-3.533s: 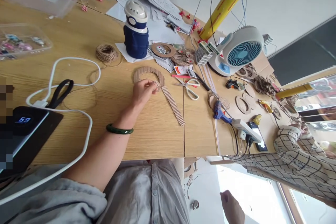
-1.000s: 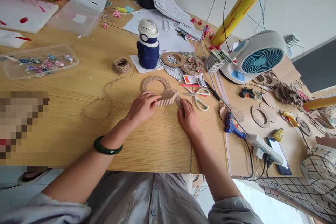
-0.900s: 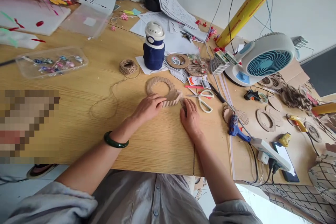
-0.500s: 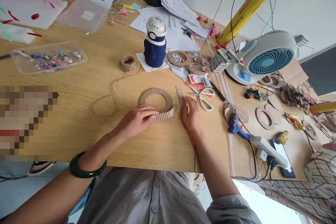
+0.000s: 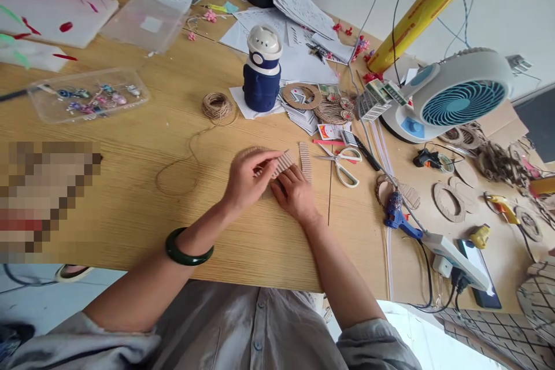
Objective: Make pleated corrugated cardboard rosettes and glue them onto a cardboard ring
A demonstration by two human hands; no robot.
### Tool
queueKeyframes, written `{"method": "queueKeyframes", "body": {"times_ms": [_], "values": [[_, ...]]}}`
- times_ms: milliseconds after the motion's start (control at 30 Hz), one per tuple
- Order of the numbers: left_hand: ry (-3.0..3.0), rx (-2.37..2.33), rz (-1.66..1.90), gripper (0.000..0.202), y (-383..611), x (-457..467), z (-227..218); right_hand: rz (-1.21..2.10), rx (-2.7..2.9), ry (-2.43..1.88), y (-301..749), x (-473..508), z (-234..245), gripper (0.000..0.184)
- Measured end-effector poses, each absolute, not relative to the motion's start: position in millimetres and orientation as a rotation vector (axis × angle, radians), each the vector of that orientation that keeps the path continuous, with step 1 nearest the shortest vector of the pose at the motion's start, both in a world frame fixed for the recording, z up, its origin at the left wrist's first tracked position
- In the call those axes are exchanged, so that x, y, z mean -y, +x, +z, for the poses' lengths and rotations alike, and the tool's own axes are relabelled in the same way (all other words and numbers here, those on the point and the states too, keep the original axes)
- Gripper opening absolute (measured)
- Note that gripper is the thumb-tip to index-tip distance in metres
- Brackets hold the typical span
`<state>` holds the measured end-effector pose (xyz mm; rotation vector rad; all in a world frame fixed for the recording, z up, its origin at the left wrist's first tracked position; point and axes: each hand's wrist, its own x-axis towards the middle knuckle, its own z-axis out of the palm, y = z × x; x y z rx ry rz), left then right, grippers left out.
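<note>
A ring of corrugated cardboard [image 5: 245, 154] lies on the wooden table [image 5: 130, 196], mostly hidden under my hands. My left hand [image 5: 250, 178], with a green bangle [image 5: 189, 248] on its wrist, is closed on a corrugated cardboard strip [image 5: 284, 162] at the ring's edge. My right hand [image 5: 295, 194] rests beside it with its fingers pressed down on the ring and strip. The strip's free end [image 5: 305, 161] sticks out to the right of the hands.
Scissors [image 5: 343, 163] lie just right of the strip. A blue glue gun [image 5: 395, 215], a power strip [image 5: 456, 253], a desk fan [image 5: 455, 95], a navy bottle [image 5: 262, 69], a twine ball [image 5: 217, 105], a clear tray of beads [image 5: 87, 95] and cardboard rings [image 5: 451, 203] also sit on the table.
My right hand has moved left from the loose strip end onto the ring. My left hand has lifted the strip's fold over the ring. Both hands now cover most of it.
</note>
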<state>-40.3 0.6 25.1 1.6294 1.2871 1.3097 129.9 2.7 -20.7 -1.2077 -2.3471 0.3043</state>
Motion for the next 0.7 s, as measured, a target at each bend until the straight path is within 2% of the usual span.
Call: {"method": "queueKeyframes", "body": {"times_ms": [133,333,433,533,700], "values": [[1.622,-1.278,1.303,0.028,-23,-3,5,0.3,2.177,-1.189,137,2,-18,0.028],[1.336,-1.25,1.087,0.027,-23,0,-14,0.058,1.835,-1.185,150,11,-9,0.024],[1.491,-1.225,1.077,0.021,-24,-1,-10,0.043,2.033,-1.131,151,11,-2,0.046],[1.695,-1.205,1.071,0.018,-25,0,-6,0.207,2.222,-1.089,151,8,1,0.068],[1.804,-1.191,0.987,0.019,-27,3,-9,0.404,2.248,-1.12,153,2,-5,0.059]]}}
